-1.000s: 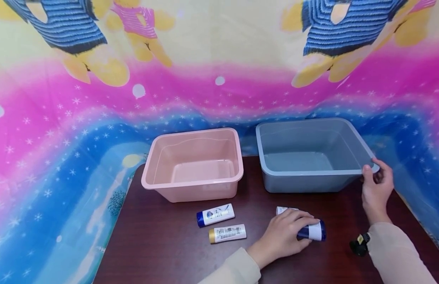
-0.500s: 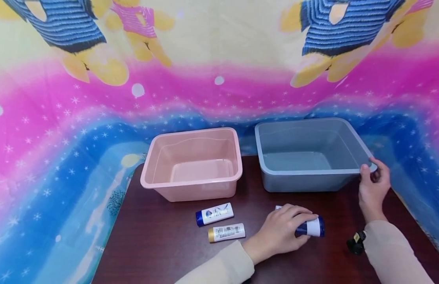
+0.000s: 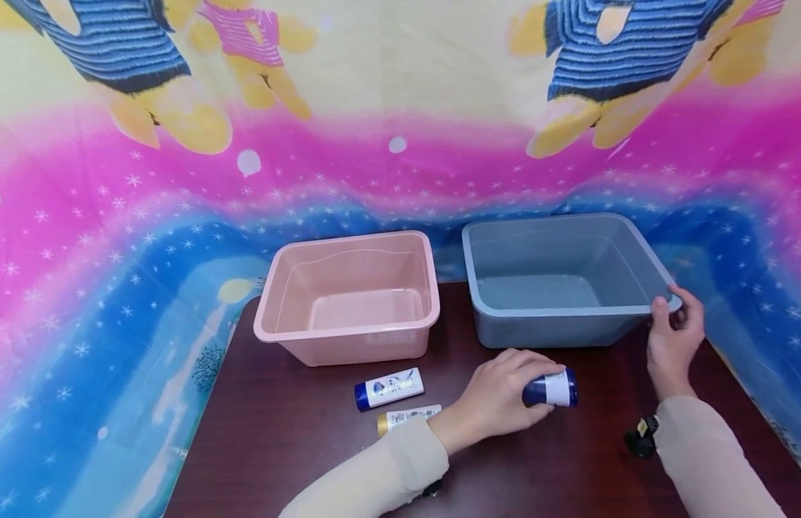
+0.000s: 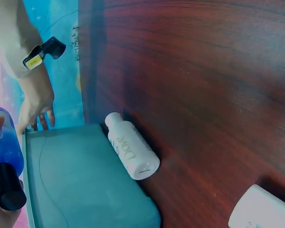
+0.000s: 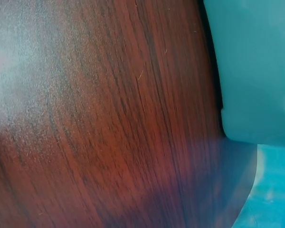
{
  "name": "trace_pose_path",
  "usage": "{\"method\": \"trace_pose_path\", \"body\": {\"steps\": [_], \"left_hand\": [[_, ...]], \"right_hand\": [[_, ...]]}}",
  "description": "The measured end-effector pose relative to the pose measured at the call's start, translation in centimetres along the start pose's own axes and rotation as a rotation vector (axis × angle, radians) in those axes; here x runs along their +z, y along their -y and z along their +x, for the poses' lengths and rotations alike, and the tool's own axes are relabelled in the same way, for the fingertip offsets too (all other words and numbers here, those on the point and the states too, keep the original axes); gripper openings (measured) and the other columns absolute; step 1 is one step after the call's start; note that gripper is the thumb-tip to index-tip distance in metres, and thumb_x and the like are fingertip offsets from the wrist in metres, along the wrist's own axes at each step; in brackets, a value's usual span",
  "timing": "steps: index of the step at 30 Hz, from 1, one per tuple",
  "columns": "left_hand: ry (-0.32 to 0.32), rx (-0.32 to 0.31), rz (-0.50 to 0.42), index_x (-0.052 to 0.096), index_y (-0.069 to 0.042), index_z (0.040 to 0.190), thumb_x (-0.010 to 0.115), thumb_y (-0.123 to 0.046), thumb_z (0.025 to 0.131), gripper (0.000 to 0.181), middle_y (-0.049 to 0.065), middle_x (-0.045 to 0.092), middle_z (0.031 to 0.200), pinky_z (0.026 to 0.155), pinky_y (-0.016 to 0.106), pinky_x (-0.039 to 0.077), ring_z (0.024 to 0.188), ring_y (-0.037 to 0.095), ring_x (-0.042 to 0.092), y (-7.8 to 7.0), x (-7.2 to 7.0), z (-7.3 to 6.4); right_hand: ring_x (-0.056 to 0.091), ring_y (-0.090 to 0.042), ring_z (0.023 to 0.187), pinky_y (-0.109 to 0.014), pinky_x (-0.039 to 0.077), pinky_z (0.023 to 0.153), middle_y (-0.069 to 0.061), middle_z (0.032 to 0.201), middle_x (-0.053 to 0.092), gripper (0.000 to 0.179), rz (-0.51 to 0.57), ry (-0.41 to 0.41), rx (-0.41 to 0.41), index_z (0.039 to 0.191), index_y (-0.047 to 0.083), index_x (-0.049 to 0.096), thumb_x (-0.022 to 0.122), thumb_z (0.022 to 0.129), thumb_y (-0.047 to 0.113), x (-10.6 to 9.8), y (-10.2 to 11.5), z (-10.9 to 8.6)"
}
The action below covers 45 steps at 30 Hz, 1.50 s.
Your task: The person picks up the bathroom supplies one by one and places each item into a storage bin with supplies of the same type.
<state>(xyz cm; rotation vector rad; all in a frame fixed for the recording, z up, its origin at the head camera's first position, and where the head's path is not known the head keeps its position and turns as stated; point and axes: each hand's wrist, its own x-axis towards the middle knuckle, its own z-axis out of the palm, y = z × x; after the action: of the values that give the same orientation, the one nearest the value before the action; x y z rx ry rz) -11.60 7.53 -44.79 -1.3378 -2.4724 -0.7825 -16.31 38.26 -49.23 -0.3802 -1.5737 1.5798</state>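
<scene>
My left hand (image 3: 497,399) grips a dark blue bottle (image 3: 552,388) with a white label, in front of the blue-grey basin (image 3: 549,331). In the left wrist view this blue bottle (image 4: 4,142) shows its black cap at the left edge. A white Dove bottle (image 4: 133,149) lies beside the basin there; in the head view my left hand hides it. My right hand (image 3: 675,349) pinches the basin's front right corner, thumb on the near side of the rim. The right wrist view shows only the basin's wall (image 5: 256,71) and the table.
A pink basin (image 3: 362,351) stands to the left on the dark wooden table (image 3: 277,439). Before it lie a white bottle with a blue cap (image 3: 392,388) and one with a gold cap (image 3: 407,416), partly covered by my left sleeve. A printed curtain (image 3: 400,180) hangs behind.
My left hand has risen with the blue bottle and shifted towards the blue-grey basin. The white bottle at its fingers is now hidden in the head view. My right hand keeps its grip.
</scene>
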Motion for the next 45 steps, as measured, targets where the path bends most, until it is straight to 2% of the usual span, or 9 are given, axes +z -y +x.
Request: {"method": "trace_pose_path", "body": {"steps": [5, 11, 15, 22, 27, 32, 37, 45], "left_hand": [[0.023, -0.034, -0.074, 0.06, -0.028, 0.136, 0.079, -0.035, 0.083, 0.056, -0.011, 0.059, 0.129, 0.086, 0.011, 0.044, 0.113, 0.001, 0.049, 0.3, -0.9, 0.8], [0.029, -0.05, -0.092, 0.061, -0.028, 0.135, 0.081, -0.036, 0.082, 0.057, -0.011, 0.059, 0.127, 0.088, 0.011, 0.043, 0.115, 0.001, 0.049, 0.6, -1.9, 1.9], [0.031, -0.053, -0.096, 0.062, -0.027, 0.135, 0.081, -0.035, 0.082, 0.056, -0.01, 0.059, 0.128, 0.091, 0.011, 0.041, 0.115, 0.002, 0.049, 0.9, -2.6, 2.7], [0.024, -0.102, -0.152, 0.062, -0.026, 0.134, 0.081, -0.033, 0.082, 0.056, -0.007, 0.059, 0.131, 0.093, 0.011, 0.039, 0.12, 0.005, 0.049, 1.1, -3.2, 3.8], [0.022, -0.105, -0.162, 0.061, -0.026, 0.135, 0.081, -0.032, 0.083, 0.056, -0.007, 0.059, 0.132, 0.091, 0.011, 0.039, 0.118, 0.005, 0.051, 1.3, -3.5, 4.6], [-0.008, -0.124, -0.166, 0.062, -0.026, 0.134, 0.082, -0.032, 0.082, 0.056, -0.008, 0.061, 0.127, 0.089, 0.011, 0.039, 0.116, 0.005, 0.051, 1.7, -3.5, 5.3], [-0.018, -0.132, -0.165, 0.062, -0.026, 0.135, 0.081, -0.031, 0.083, 0.055, -0.008, 0.061, 0.127, 0.089, 0.012, 0.04, 0.118, 0.006, 0.05, 2.0, -3.6, 6.0], [-0.025, -0.138, -0.187, 0.062, -0.025, 0.135, 0.081, -0.03, 0.083, 0.056, -0.006, 0.06, 0.128, 0.09, 0.012, 0.04, 0.118, 0.007, 0.05, 2.2, -3.6, 6.8]], "right_hand": [[0.045, -0.009, 0.07, -0.015, 0.042, 0.064, 0.004, 0.097, 0.056, 0.033, 0.005, 0.006, 0.006, 0.127, 0.005, 0.065, 0.066, 0.094, 0.007, -0.2, 0.0, 0.1], [0.044, -0.009, 0.067, -0.015, 0.043, 0.063, 0.003, 0.091, 0.054, 0.032, 0.026, 0.018, 0.002, 0.125, 0.004, 0.065, 0.067, 0.093, 0.007, -0.2, 1.4, -0.4], [0.044, -0.009, 0.067, -0.016, 0.043, 0.063, 0.002, 0.095, 0.054, 0.031, 0.053, 0.017, 0.002, 0.125, 0.003, 0.065, 0.066, 0.093, 0.006, -0.1, 1.4, -0.4], [0.045, -0.009, 0.068, -0.016, 0.043, 0.063, 0.002, 0.096, 0.056, 0.031, 0.068, 0.015, -0.012, 0.124, 0.002, 0.065, 0.065, 0.093, 0.004, 0.1, 1.4, -0.3], [0.045, -0.009, 0.069, -0.015, 0.043, 0.062, 0.002, 0.094, 0.057, 0.031, 0.073, -0.002, -0.012, 0.125, 0.003, 0.065, 0.065, 0.094, 0.004, 0.1, 0.7, 0.0], [0.046, -0.009, 0.071, -0.016, 0.042, 0.062, 0.001, 0.096, 0.057, 0.03, 0.131, -0.016, -0.017, 0.123, 0.001, 0.065, 0.067, 0.093, 0.005, 0.2, 0.1, 0.1], [0.047, -0.009, 0.071, -0.016, 0.042, 0.061, -0.001, 0.097, 0.057, 0.032, 0.186, -0.01, -0.038, 0.122, -0.001, 0.066, 0.069, 0.092, 0.005, 0.4, 0.3, -0.2], [0.046, -0.009, 0.07, -0.015, 0.041, 0.061, 0.0, 0.092, 0.056, 0.031, 0.138, -0.019, -0.032, 0.123, 0.0, 0.066, 0.067, 0.092, 0.004, 0.5, 0.5, -0.4]]}}
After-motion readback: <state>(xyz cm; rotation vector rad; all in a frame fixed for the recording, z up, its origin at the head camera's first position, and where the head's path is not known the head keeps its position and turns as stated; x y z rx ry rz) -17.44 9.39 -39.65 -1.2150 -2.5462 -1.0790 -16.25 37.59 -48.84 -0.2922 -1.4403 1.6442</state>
